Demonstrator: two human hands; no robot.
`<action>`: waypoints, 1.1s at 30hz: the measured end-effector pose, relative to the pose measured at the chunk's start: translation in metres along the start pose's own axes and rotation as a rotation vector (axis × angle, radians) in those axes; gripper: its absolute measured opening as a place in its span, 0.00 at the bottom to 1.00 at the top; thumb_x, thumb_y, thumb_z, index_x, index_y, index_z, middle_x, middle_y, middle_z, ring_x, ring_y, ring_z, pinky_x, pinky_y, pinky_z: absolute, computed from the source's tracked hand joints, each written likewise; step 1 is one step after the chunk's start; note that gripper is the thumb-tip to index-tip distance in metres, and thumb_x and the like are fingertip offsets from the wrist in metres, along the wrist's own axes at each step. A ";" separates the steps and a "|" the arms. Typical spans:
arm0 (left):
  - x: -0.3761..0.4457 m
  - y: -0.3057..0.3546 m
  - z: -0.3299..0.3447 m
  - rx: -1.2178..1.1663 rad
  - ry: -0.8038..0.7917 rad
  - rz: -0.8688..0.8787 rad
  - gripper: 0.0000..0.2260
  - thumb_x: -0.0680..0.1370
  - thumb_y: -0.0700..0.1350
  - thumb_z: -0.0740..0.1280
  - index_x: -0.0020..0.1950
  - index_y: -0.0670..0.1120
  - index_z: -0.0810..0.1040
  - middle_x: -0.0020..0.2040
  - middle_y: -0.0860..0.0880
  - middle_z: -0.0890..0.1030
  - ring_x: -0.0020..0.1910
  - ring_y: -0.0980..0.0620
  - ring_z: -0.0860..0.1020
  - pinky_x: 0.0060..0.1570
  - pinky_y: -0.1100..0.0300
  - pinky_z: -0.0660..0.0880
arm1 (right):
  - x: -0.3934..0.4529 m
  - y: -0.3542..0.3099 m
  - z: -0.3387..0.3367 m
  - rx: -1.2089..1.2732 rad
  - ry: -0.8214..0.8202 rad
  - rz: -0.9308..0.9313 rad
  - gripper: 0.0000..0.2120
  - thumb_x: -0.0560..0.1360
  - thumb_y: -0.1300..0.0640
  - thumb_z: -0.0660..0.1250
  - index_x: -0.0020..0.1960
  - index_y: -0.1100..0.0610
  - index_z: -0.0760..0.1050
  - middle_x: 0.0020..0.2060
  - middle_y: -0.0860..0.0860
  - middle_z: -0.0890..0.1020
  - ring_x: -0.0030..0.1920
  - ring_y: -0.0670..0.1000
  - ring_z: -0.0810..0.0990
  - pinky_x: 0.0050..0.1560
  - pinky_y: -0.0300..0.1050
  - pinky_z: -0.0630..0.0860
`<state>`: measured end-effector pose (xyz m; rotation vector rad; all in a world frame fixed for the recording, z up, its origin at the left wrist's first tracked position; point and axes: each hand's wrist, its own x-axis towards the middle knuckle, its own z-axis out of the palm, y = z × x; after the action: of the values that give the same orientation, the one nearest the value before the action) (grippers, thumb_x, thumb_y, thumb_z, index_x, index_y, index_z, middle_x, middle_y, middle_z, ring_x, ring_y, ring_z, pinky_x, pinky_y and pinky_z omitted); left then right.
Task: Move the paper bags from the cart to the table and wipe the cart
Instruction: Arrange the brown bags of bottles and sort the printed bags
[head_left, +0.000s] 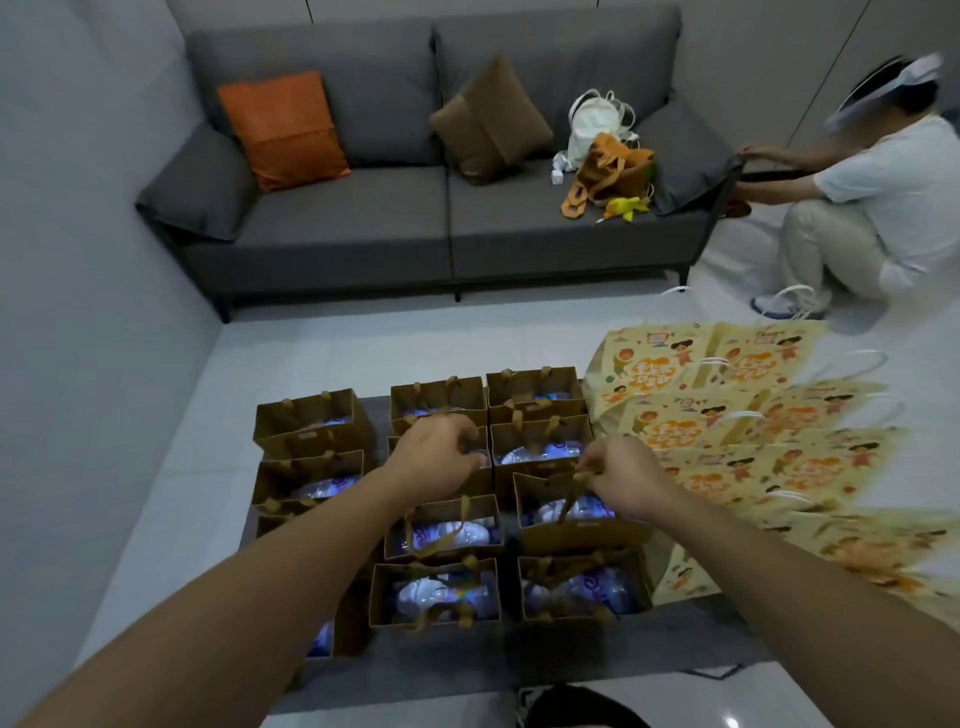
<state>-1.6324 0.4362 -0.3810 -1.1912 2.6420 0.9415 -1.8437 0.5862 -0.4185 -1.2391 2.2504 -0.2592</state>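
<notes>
Paper bags: brown paper bags (441, 525) with ribbon handles, standing upright in close rows on a low grey table (691, 647); about a dozen show, most touching their neighbours.
Bag contents: pale wrapped items with purple print, visible through the open tops; their kind cannot be told.
Held bag: a brown bag (576, 525) in the right-hand column, second from the near edge, tilted slightly out of line with the bags beside it.
Right hand: the right hand (621, 470) sits directly above the held bag's far edge, fingers curled and pinching its ribbon handles (581, 480) together; the bag lies just below and nearer than the fist.
Left hand: the left hand (439, 457) is over the middle column, fingers bent down into the top of a bag it mostly hides; whether it grips a handle there cannot be told.
Printed bags: yellow cartoon-printed bags (769, 441) with white handles, lying flat and overlapping, spread to the right of the brown rows and touching them.
Sofa: grey sofa (363, 218) against the far wall, carrying an orange cushion (283, 130), a brown cushion (491, 119), a white backpack (592, 127) and a tan tote (608, 174).
Other person: a person in light clothes (872, 208) crouched at the sofa's right end.
Floor: pale tiled floor (322, 348) between sofa and table.
</notes>
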 end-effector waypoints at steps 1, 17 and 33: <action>0.006 0.001 0.005 0.011 -0.012 -0.003 0.17 0.80 0.51 0.69 0.67 0.49 0.76 0.62 0.49 0.79 0.60 0.51 0.76 0.58 0.55 0.75 | 0.005 0.008 0.005 -0.007 -0.018 0.005 0.08 0.76 0.60 0.70 0.46 0.47 0.82 0.40 0.46 0.80 0.42 0.49 0.79 0.33 0.37 0.66; 0.058 -0.001 0.056 0.003 -0.153 -0.150 0.13 0.79 0.50 0.70 0.63 0.50 0.78 0.58 0.49 0.79 0.56 0.50 0.77 0.59 0.49 0.77 | 0.066 0.057 0.066 -0.004 -0.246 0.062 0.10 0.75 0.60 0.68 0.44 0.44 0.78 0.42 0.46 0.81 0.47 0.50 0.81 0.48 0.46 0.79; 0.094 0.022 0.073 0.038 -0.189 -0.164 0.15 0.80 0.51 0.69 0.65 0.50 0.77 0.60 0.49 0.75 0.57 0.51 0.76 0.58 0.56 0.76 | 0.105 0.067 0.043 0.042 -0.130 0.055 0.19 0.76 0.52 0.70 0.67 0.46 0.76 0.58 0.48 0.80 0.58 0.52 0.78 0.49 0.42 0.72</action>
<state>-1.7242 0.4281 -0.4596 -1.2225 2.3655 0.9219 -1.9122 0.5408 -0.5213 -1.1370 2.1537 -0.1979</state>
